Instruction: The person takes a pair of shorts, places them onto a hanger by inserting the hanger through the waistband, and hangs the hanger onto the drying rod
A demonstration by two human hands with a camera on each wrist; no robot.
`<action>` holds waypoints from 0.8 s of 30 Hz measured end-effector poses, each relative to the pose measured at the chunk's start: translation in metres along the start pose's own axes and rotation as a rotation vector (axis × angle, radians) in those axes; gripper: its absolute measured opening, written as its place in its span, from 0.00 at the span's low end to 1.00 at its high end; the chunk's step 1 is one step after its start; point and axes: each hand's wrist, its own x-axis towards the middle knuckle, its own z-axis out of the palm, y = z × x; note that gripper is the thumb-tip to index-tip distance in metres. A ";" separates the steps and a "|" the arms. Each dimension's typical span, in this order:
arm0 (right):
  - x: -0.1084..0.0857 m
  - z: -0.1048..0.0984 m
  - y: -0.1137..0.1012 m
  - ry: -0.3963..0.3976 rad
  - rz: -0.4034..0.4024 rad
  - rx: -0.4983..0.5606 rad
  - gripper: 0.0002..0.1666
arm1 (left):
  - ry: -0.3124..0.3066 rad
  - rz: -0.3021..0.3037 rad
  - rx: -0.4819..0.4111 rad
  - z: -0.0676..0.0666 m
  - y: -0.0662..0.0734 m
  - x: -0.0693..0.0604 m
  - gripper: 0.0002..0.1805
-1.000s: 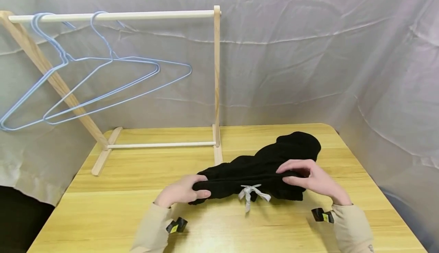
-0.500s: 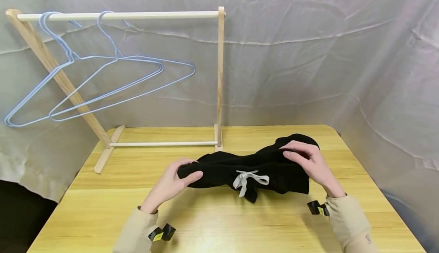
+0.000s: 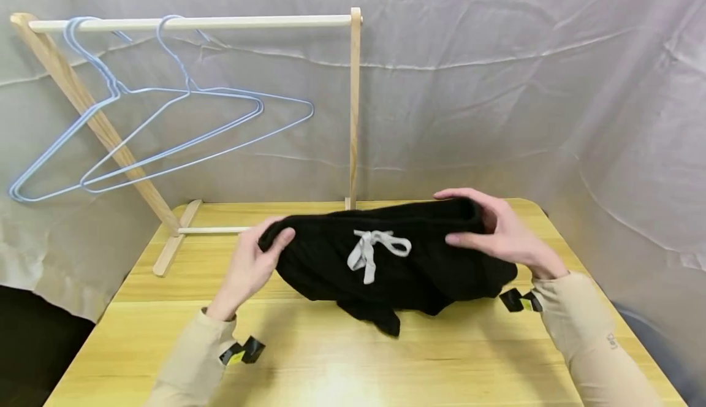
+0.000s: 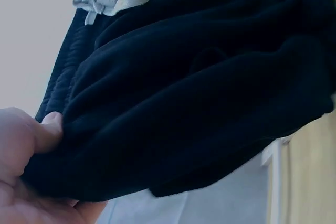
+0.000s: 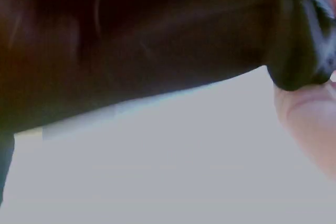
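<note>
A pair of black drawstring shorts (image 3: 325, 266) is held up by its waistband over the table, the lower folds hanging loosely. A white drawstring (image 3: 366, 252) is tied in a bow at the front. My left hand (image 3: 249, 266) grips the waistband's left end, thumb in front and fingers behind. At the other end, my right hand (image 3: 504, 232) holds the waistband with the thumb on the front and the fingers at the back. The left wrist view shows the left thumb (image 4: 48, 129) pressed on the dark cloth. Blurred cloth (image 5: 136, 51) fills much of the right wrist view.
A wooden rack (image 3: 353, 106) stands at the back left of the table (image 3: 342, 364). Several light blue wire hangers (image 3: 187, 91) hang from its top bar. Grey fabric (image 3: 469, 106) encloses the back and sides.
Both hands have lifted the waistband up from near the tabletop. The left hand has moved left and away, spreading the waistband, and more of the shorts' front shows.
</note>
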 end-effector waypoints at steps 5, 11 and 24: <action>0.034 -0.007 -0.006 0.237 -0.020 -0.151 0.12 | 0.129 0.064 0.011 -0.014 0.009 0.032 0.11; 0.076 -0.018 -0.045 0.659 -0.144 -0.228 0.04 | 0.339 0.245 -0.024 -0.041 0.056 0.081 0.12; 0.075 -0.027 -0.034 0.682 0.044 -0.158 0.12 | 0.364 0.290 0.007 -0.034 0.070 0.114 0.14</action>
